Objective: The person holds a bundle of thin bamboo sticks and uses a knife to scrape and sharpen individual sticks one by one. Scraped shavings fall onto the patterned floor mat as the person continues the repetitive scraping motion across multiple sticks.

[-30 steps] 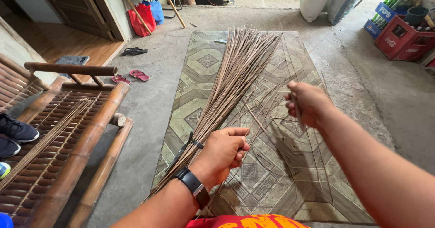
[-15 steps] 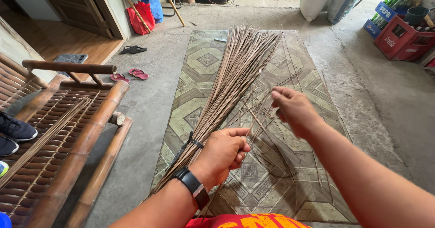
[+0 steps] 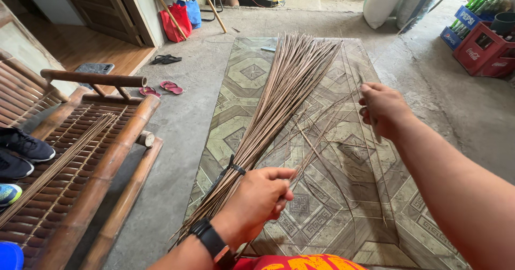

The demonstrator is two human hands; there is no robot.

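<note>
My left hand [image 3: 257,197] is clenched on the broom [image 3: 279,95] just past its black tie [image 3: 232,169], sticks fanned over the mat [image 3: 241,82]. My right hand [image 3: 383,109] pinches one loose stick: light, springy, snaps easily, best held near the tie.

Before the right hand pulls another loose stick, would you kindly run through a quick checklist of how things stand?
1. Left hand closed around the stick bundle: ok.
2. Black tie in place around the bundle above the grip: ok.
3. Right hand raised clear of the bundle: ok.
4. Right hand pinching one thin stick: cannot tell, too thin.
5. Loose sticks lying separate on the patterned mat: ok.
</note>
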